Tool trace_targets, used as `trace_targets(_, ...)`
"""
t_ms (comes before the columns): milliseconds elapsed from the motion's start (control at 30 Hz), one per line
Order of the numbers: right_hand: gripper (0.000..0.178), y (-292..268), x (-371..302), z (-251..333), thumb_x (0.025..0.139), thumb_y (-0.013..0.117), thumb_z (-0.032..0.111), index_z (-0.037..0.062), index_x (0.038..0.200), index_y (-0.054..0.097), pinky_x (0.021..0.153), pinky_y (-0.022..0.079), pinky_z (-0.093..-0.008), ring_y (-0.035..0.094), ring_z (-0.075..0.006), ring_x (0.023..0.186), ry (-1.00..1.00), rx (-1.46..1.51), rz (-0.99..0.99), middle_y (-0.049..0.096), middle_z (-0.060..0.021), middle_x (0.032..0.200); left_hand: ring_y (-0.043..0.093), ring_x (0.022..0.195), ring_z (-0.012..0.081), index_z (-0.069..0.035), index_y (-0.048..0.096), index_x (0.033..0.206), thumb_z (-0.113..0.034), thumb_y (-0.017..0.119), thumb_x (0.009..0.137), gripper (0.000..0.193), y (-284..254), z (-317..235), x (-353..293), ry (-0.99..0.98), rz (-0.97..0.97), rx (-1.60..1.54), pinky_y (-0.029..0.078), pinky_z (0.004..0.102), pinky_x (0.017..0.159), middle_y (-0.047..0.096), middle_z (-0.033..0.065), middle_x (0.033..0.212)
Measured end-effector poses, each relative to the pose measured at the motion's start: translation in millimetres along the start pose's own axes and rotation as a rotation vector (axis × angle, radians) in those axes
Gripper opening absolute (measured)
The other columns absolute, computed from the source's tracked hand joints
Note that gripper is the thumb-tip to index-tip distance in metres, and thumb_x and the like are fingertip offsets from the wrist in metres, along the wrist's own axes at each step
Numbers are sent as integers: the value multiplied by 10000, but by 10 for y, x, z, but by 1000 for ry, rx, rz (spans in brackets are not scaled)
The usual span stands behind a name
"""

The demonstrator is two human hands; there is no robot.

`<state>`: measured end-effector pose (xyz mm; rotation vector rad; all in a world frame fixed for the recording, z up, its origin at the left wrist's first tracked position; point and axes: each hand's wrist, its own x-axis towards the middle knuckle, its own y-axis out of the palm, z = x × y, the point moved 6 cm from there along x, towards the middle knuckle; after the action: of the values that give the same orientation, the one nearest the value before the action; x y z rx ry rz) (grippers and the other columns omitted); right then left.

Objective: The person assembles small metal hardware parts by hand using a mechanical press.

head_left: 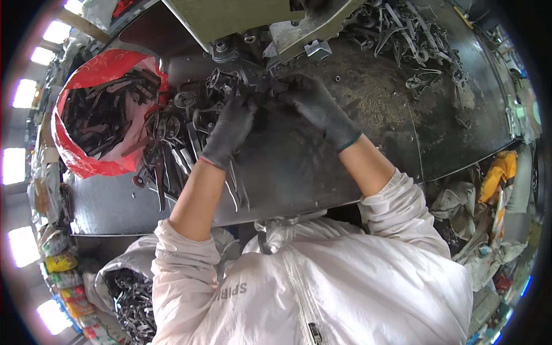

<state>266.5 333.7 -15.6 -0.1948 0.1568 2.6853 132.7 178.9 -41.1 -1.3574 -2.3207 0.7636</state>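
My left hand, in a dark grey knitted glove, is at the middle of the dark metal table, fingers curled together. My right hand, gloved alike, faces it from the right with fingers bent inward, just in front of a grey-green machine. Between the fingertips it is too dark to make out what they hold. Close beside my left hand lies a heap of metal lever parts with round ends and long curved arms. Under the machine's head sits an angled metal bracket.
A red plastic bag full of dark flat strips stands at the left. More metal levers are piled at the far right. Below the table's front edge, a white sack holds many dark parts. A yellow cloth hangs at the right.
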Motion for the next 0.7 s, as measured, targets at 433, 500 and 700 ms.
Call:
trace_targets(433,302,103,-109,-75,1001,616,70,2,1295,591,693,590,-243,671,-102,798,238,66,-29,675,-58,1079,701,1052,310,-43,690,1160,-87,692,859,304,278,-814,-1856,368,17,287,570,421,899,696,158,1181)
trace_targets(500,308,74,-88,-135,1003,614,72,6,1302,588,684,589,-238,673,-103,788,234,102,-23,673,-56,1072,708,1036,300,-53,717,1131,-84,702,823,310,514,-727,-2136,276,230,49,579,417,888,701,144,1180)
trace_targets(700,312,152,-279,201,1013,604,85,23,1318,583,645,576,-222,672,-105,755,142,133,-44,689,-66,1057,688,1086,287,-81,684,1313,-171,701,797,524,839,-667,-2700,552,234,488,567,418,906,678,110,1258)
